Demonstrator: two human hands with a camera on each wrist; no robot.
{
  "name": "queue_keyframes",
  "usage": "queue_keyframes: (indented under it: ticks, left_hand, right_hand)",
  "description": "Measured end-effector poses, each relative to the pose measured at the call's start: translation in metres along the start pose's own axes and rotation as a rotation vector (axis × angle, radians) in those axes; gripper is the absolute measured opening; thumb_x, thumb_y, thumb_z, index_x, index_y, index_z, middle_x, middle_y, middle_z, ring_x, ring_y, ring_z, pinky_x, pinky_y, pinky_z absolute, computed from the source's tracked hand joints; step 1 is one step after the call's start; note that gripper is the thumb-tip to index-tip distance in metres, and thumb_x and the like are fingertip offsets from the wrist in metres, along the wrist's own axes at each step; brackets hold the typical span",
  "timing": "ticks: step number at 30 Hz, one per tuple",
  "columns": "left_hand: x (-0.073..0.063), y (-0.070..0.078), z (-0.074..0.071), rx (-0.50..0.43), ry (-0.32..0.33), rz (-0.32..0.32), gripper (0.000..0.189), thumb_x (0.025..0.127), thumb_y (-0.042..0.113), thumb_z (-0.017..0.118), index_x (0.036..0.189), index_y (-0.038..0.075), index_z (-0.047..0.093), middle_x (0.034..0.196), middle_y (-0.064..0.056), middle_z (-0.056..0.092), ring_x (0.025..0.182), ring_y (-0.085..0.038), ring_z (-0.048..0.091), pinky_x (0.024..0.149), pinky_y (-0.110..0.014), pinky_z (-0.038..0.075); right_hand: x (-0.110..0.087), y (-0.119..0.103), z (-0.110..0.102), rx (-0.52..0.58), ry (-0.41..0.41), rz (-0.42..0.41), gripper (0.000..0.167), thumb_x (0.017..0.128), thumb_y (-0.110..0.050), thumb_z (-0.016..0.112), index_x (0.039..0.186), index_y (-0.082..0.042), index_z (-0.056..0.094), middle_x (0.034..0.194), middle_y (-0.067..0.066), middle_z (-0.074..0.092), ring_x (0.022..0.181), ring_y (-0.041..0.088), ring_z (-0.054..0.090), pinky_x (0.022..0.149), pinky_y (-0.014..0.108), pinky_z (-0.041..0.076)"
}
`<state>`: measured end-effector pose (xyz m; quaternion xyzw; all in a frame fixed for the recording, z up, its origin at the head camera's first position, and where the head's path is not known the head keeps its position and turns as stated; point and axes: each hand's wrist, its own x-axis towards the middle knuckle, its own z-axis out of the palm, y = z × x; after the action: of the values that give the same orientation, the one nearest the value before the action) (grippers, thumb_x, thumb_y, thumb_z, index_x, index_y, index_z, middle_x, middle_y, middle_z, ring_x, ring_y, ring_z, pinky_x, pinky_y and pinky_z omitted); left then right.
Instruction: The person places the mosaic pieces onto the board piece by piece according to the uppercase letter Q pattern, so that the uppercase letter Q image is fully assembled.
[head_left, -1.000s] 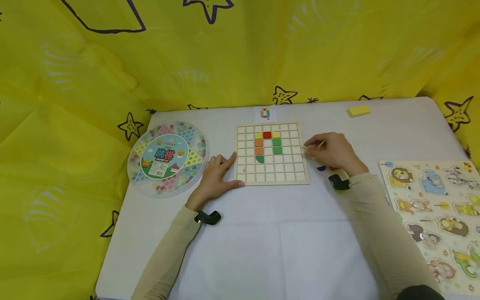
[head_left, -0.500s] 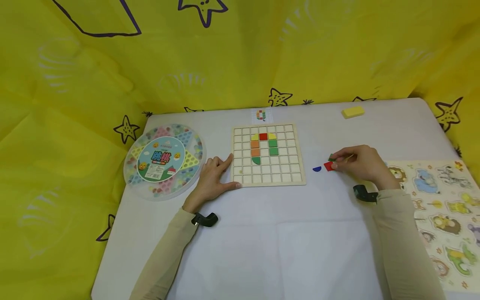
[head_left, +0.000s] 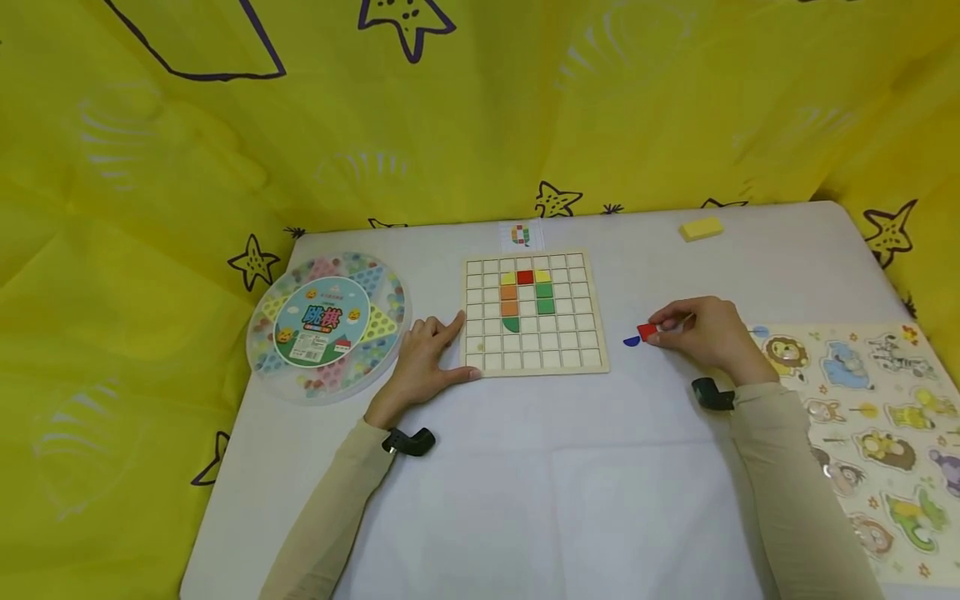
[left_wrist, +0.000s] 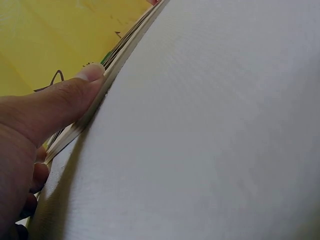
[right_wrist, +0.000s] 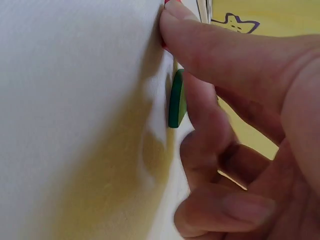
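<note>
My right hand [head_left: 701, 333] pinches a red square tile [head_left: 647, 332] between thumb and index finger, low over the table right of the wooden grid board [head_left: 551, 340]. A blue half-round tile [head_left: 632, 341] lies just left of the red one. Close by my fingers in the right wrist view is a green tile [right_wrist: 176, 100], hidden by the hand in the head view. My left hand [head_left: 422, 360] rests at the board's lower left, its thumb [left_wrist: 65, 102] on the edge and index finger along the side. Yellow, red, orange and green tiles form an arch on the board.
A small pattern card [head_left: 521, 236] lies behind the board. The round marble game box [head_left: 322, 325] stands at left, an animal puzzle board [head_left: 862, 417] at right under the right forearm. At the back right is a yellow block [head_left: 701, 229]. A yellow curtain [head_left: 465, 108] borders the table.
My right hand went from beside the board rightward to the loose tiles, then shifted slightly left with the red tile, closer to the blue one. My left hand kept its place.
</note>
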<state>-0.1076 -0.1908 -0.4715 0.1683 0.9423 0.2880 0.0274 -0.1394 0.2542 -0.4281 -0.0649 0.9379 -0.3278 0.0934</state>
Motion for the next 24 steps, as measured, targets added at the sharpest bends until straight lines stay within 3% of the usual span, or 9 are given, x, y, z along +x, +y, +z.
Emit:
queue_keyframes:
  ticks: [5, 13, 18, 24]
  left_hand:
    - [-0.001, -0.001, 0.0, 0.005, -0.004, -0.002, 0.103, 0.081, 0.045, 0.091, 0.164, 0.013, 0.04, 0.11, -0.011, 0.053, 0.099, -0.027, 0.041, 0.088, -0.041, 0.032]
    - [0.0, 0.0, 0.001, 0.004, -0.003, 0.008, 0.103, 0.081, 0.046, 0.091, 0.164, 0.013, 0.04, 0.108, -0.011, 0.053, 0.097, -0.027, 0.041, 0.087, -0.041, 0.031]
    - [-0.001, 0.0, 0.001, 0.007, -0.006, 0.003, 0.103, 0.081, 0.046, 0.091, 0.164, 0.013, 0.04, 0.107, -0.011, 0.052, 0.097, -0.027, 0.041, 0.086, -0.04, 0.031]
    - [0.0, 0.0, -0.001, 0.007, -0.007, -0.003, 0.103, 0.081, 0.047, 0.091, 0.164, 0.014, 0.04, 0.106, -0.009, 0.051, 0.097, -0.026, 0.04, 0.087, -0.04, 0.03]
  right_hand:
    - [0.002, -0.001, 0.001, -0.028, 0.024, -0.024, 0.024, 0.084, -0.024, 0.092, 0.097, -0.008, 0.079, 0.086, 0.004, 0.07, 0.075, 0.02, 0.054, 0.065, 0.032, 0.04]
    - [0.006, -0.003, 0.002, 0.008, 0.033, -0.056, 0.022, 0.094, -0.029, 0.083, 0.097, -0.008, 0.077, 0.09, 0.007, 0.074, 0.078, 0.018, 0.059, 0.07, 0.026, 0.045]
    - [0.012, -0.011, 0.006, 0.1, 0.05, -0.061, 0.024, 0.099, -0.027, 0.077, 0.11, -0.007, 0.076, 0.096, 0.011, 0.076, 0.077, 0.009, 0.064, 0.068, 0.021, 0.048]
    - [0.024, -0.03, 0.019, 0.194, 0.019, -0.037, 0.031, 0.104, -0.03, 0.068, 0.13, -0.014, 0.073, 0.098, 0.012, 0.072, 0.082, 0.019, 0.061, 0.071, 0.028, 0.046]
